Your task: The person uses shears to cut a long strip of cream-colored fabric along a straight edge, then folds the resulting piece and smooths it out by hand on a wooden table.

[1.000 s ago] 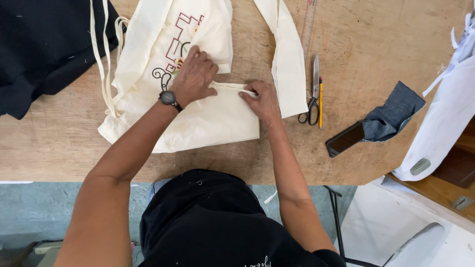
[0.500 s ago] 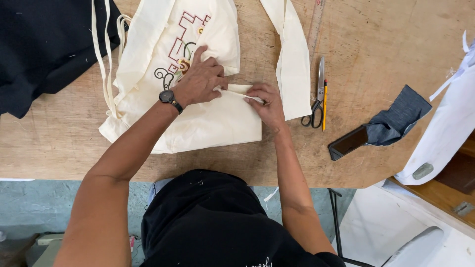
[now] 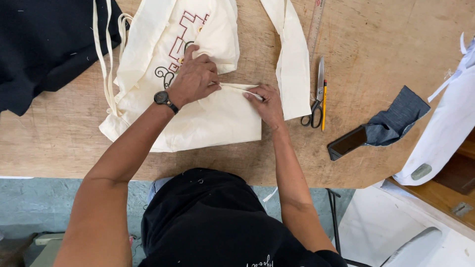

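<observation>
A cream cloth bag (image 3: 198, 123) with a dark red and black embroidered pattern lies on the wooden table (image 3: 59, 143). My left hand (image 3: 195, 78), with a black watch on its wrist, presses down on the bag's folded top edge. My right hand (image 3: 267, 104) pinches the same folded edge at the bag's right corner. Long cream straps (image 3: 106, 59) trail off the bag to the left. A separate cream strip (image 3: 294, 69) lies just right of my right hand.
Scissors (image 3: 316, 96) and a yellow pencil (image 3: 324, 104) lie right of the strip, with a ruler (image 3: 315, 22) above them. A black phone (image 3: 348, 142) rests partly under a dark grey fabric scrap (image 3: 398, 118). Black cloth (image 3: 44, 44) covers the far left. White fabric (image 3: 445, 133) hangs at the right edge.
My hands stay on the fold; the right hand has slid slightly along the edge, pinching the bag's corner. The view has shifted a little.
</observation>
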